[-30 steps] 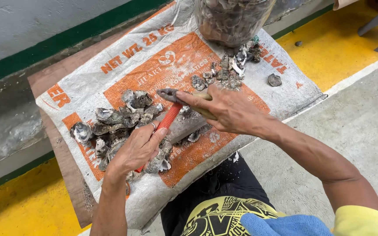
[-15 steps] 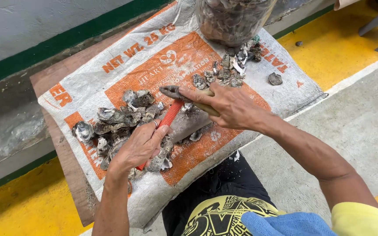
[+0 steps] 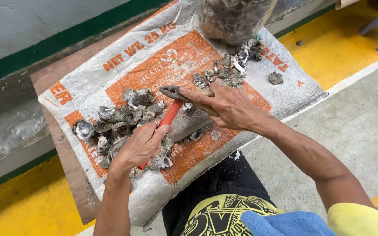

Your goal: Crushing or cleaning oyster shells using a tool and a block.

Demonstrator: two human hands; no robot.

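two hands (image 3: pixel 143 144), one red-handled tool (image 3: pixel 170 116), one sack (image 3: pixel 154 57).

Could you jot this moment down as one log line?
left hand: grips red-handled tool | right hand: holds oyster | shell pile on woven sack

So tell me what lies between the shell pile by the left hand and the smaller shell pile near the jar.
In the head view, the right hand lies between the left shell pile and the smaller pile, holding a shell; the red-handled tool crosses there too, over the woven sack.
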